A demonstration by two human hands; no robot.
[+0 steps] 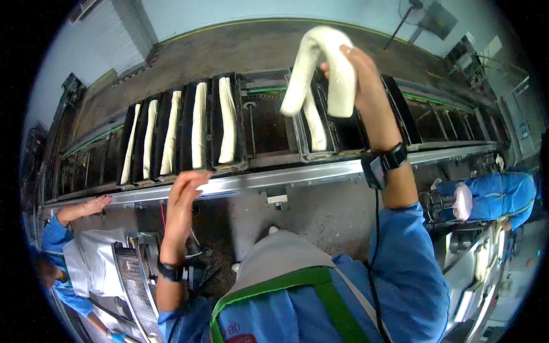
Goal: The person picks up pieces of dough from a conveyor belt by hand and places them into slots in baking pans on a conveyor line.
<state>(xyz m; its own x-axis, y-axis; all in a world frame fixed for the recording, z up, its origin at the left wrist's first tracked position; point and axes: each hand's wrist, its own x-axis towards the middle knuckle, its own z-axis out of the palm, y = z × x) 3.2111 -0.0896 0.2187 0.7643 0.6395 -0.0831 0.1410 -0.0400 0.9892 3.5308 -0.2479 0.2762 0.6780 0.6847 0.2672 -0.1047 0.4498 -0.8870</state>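
Observation:
My right hand (361, 71) is raised over the pans, its fingers wrapped round a long dough roll (321, 43) that hangs bent in an upside-down U. My left hand (186, 191) is in front of the metal rail, fingers apart, holding nothing. Beyond it, a set of black pans (242, 126) has a long pale dough strip (227, 123) in each compartment. Below the raised roll, a second pan set (302, 143) has one dough strip (315, 128) in its left compartment; the roll and my right arm hide part of this set.
A metal rail (257, 180) runs along the near side of the conveyor (269, 128). At the left, a co-worker's hand (97, 204) touches the rail beside a wire rack (134, 280). Another person in blue (494, 195) bends at the right, near a machine (463, 303).

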